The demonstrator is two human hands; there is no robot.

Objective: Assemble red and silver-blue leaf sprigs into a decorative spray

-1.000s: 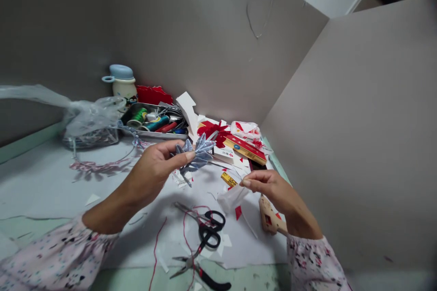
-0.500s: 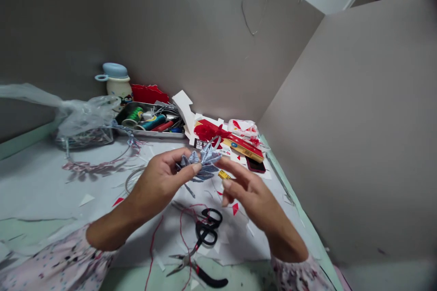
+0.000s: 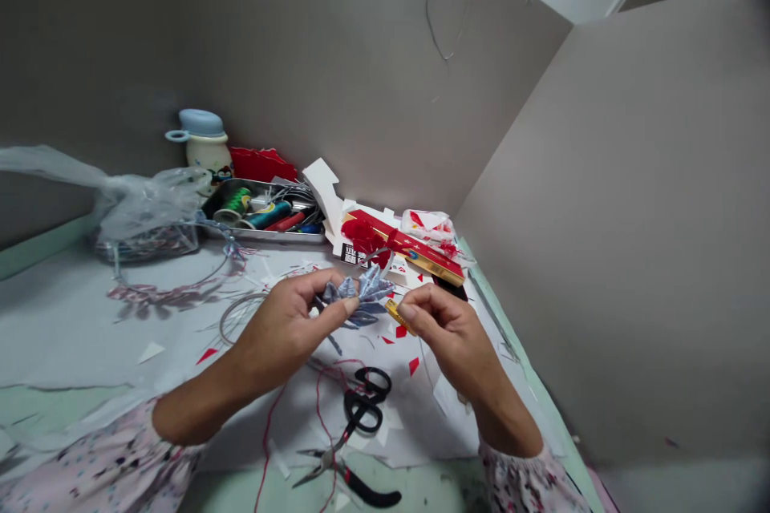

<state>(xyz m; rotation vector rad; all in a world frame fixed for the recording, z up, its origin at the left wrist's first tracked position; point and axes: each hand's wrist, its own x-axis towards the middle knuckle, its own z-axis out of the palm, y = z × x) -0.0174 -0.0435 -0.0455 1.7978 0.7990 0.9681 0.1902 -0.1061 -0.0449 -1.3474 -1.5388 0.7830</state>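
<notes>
Worktop: pale green, mostly covered with white sheet, on which small red and white scraps are scattered.
Plastic bag: clear and knotted, it stands on the far left side, beside a metal tray with thread spools in it.
Leafy hoop: thin ring with pinkish leaves, it lies in front of the bag.
Left hand: closed, its thumb and fingers clamp the blue-grey leaf cluster near the middle of the worktop.
Right hand: thumb and finger are brought together on one end of the yellow piece. The two hands are apart from each other, but near.
Pliers: with dark handles, they lie at the near edge, jaws pointing to the left.
Scissors: black-handled, just beyond the pliers, and red thread lies close by.
Leaf cluster: held above the white sheet, with leaves spread toward the right hand. I judge it very light and rather soft, with shiny leaves that could bend or crease — so the good place to take hold is the gathered base, not the tips. Its thin stem seems stiffer than the leaves.
Yellow piece: small and narrow, just right of the leaf cluster. It looks light and firm, maybe a little slippery; a pinch on its sides near one end should be enough. If it is fully lifted, I cannot tell.
</notes>
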